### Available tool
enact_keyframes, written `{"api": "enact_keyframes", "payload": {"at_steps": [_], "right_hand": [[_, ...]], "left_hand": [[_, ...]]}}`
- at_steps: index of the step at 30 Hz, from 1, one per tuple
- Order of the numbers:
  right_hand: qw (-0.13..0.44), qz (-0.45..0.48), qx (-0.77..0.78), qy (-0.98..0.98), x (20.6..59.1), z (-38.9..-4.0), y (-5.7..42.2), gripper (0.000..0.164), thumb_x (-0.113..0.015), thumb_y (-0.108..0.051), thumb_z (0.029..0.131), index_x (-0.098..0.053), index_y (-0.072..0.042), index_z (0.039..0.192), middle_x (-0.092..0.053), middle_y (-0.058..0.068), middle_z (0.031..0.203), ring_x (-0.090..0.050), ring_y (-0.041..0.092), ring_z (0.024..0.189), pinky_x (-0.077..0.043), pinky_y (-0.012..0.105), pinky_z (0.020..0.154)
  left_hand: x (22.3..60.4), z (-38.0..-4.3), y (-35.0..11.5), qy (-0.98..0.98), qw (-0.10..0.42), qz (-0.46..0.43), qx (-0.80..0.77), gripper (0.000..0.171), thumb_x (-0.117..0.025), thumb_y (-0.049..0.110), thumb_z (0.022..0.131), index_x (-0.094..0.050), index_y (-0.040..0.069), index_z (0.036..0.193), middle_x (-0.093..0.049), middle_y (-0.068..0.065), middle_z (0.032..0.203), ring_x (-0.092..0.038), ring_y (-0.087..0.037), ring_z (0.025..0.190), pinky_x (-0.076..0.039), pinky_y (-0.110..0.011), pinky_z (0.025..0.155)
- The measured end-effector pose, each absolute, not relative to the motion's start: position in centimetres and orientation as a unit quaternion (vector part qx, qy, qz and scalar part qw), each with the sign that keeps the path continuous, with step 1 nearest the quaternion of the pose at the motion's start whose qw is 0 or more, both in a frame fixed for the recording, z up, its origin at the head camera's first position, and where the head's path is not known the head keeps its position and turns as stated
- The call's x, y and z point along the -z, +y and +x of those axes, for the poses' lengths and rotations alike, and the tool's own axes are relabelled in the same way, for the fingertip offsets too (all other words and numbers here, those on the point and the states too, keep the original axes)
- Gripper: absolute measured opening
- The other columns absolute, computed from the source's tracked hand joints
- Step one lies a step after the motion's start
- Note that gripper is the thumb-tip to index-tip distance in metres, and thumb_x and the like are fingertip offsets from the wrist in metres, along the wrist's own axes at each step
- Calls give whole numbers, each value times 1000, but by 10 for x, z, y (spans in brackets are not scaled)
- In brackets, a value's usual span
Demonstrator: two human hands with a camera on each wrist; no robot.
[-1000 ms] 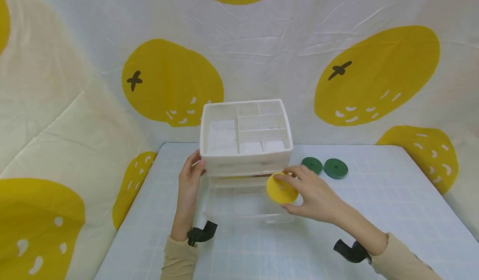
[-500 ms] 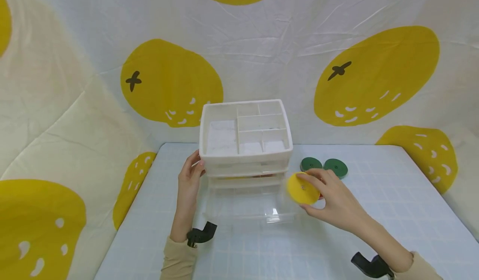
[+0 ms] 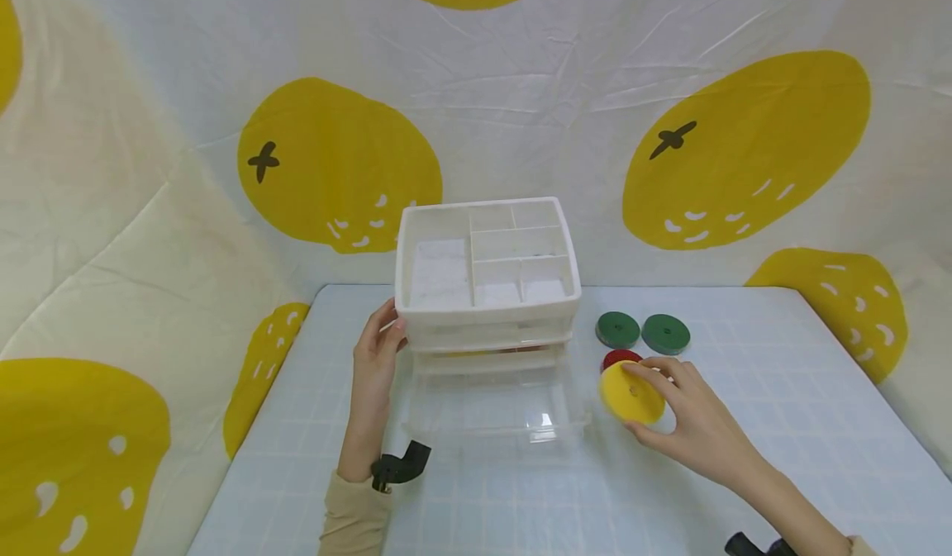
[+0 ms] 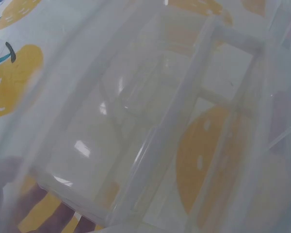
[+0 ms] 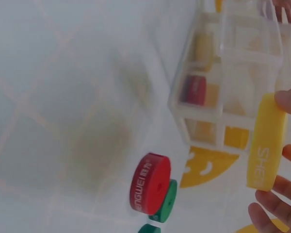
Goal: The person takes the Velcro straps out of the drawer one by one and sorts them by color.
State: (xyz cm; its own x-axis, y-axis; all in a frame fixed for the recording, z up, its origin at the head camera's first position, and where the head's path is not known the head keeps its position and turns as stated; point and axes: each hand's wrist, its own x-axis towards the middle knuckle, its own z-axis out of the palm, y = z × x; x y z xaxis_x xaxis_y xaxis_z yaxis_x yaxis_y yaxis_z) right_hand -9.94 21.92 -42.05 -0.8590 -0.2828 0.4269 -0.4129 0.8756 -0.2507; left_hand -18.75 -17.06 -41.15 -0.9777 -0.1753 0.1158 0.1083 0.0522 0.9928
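Yellow roll: the yellow roll hangs tilted from the right hand, right of the clear drawer and just nearer than the red roll. Whether it touches the table, I can't tell.
Right fingers: pinching the roll by its rim, thumb at the near edge, fingertips at the far one.
Left fingers: the left hand rests slightly bent fingers against the white box at its left side; how firmly, I can't tell.
Handling: I'd keep that rim pinch light and level the disc before it meets anything, since on edge it could roll.
Steadying: that left-hand support seems worth keeping with the drawer out.
In the way: the red roll, close on the far side; leftward, the drawer's see-through wall, easily bumped.
Farther off: two green rolls lying flat.
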Motion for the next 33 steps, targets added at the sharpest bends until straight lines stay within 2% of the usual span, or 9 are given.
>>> {"api": "enact_keyframes", "payload": {"at_steps": [6,18,33], "right_hand": [[159,149,-171,-961,437,-97,226,72,-89,-28,62,-58,-24,127,-56,0,118,-44,13,101,-56,36,74],[71,95,-192,-974,472,-101,235,68,-86,-30,67,-58,-19,127,-56,10,119,-48,24,104,-57,46,78],[31,74,-190,-979,492,-105,242,67,-85,-31,68,-59,-15,127,-58,9,119,-49,25,104,-54,48,85]], "left_hand": [[411,-187,-171,-716,105,22,689,40,-54,26,99,-51,20,138,-53,0,131,-54,-9,110,-46,-23,93],[413,-188,-170,-713,108,21,693,39,-55,24,98,-52,19,137,-54,3,127,-55,-7,107,-47,-21,90],[413,-186,-170,-717,110,15,688,39,-54,25,98,-51,19,137,-53,0,129,-55,-6,108,-47,-22,93]]}}
